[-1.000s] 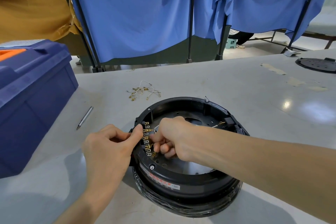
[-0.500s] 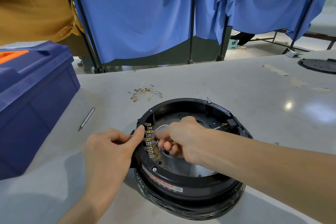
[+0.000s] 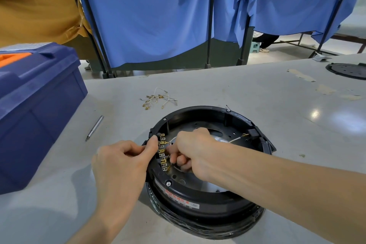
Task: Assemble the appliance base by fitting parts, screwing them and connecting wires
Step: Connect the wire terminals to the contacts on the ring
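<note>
**Terminal wiring at appliance base, lower centre of frame**

Base (image 3: 208,200) sits open side up on the grey table (image 3: 277,105). Left hand (image 3: 122,166) presses its thumb against the brass terminal strip (image 3: 163,151) on the rim. Right hand (image 3: 196,148) is closed, pinching a white wire (image 3: 235,139) beside the strip. Loose wires (image 3: 158,99) lie above; screwdriver bit (image 3: 95,128) and blue toolbox (image 3: 35,109) at left.
</note>
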Available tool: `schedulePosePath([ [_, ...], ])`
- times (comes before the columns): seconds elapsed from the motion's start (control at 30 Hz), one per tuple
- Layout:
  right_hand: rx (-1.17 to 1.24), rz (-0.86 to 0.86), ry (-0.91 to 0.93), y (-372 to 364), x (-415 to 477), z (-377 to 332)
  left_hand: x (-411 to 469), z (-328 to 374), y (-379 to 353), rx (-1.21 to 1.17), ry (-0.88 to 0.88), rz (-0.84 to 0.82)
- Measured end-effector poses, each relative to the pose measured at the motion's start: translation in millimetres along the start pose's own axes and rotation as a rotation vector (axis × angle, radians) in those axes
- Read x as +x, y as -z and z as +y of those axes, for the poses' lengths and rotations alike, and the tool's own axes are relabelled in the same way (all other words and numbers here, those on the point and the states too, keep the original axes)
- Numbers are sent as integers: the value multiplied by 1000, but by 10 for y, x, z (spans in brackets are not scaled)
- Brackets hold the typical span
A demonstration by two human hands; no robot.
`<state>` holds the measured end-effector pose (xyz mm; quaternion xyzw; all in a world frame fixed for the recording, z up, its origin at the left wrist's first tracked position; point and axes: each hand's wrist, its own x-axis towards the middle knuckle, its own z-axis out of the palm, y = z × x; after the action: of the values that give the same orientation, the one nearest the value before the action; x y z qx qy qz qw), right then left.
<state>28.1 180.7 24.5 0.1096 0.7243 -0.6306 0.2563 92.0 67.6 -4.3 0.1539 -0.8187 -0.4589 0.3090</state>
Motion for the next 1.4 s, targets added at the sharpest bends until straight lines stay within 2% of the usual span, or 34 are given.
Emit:
schedulePosePath([
  [0.13, 35, -32, -11, 22, -12, -1, 39, 35, 64, 35, -54, -41],
  [0.3, 55, -105, -8, 53, -26, -1, 26, 108, 116, 290, -77, -46],
  [0.6, 39, -157, -9, 92, -73, -8, -11, 219, 99, 593, -140, -76],
  [0.73, 49, -157, -10, 94, -55, -1, 1, 179, 91, 486, -112, -60],
  [0.93, 61, -143, -15, 88, -32, 7, -9, 134, 97, 401, -180, 28],
  [1.13, 39, -130, -16, 95, -24, 10, -2, 113, 95, 316, -104, -66],
  [1.4, 29, -99, -36, 56, -6, -13, 130, 40, 158, 194, -101, -205],
])
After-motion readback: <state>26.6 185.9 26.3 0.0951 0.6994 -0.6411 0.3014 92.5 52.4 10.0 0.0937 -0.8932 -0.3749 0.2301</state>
